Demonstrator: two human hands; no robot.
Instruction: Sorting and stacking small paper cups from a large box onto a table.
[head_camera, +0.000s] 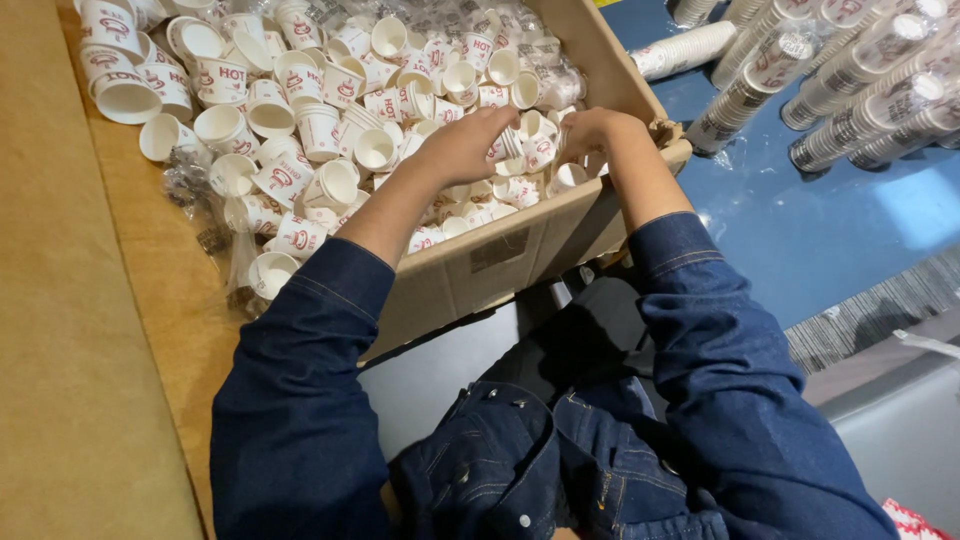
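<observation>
A large cardboard box (520, 245) holds a heap of several small white paper cups with red print (300, 130). Both hands reach into the near right part of the box. My left hand (465, 143) is curled around a few cups (512, 148), fingers closed on them. My right hand (590, 130) is beside it, fingers bent down among the cups by the box's right wall; what it grips is hidden. Both arms wear dark blue denim sleeves.
Crumpled clear plastic wrap (195, 195) lies among the cups at the left. Wrapped stacks of nested cups (860, 85) lie on a blue surface (830, 220) to the right. A tan cardboard flap (80, 330) spreads at the left.
</observation>
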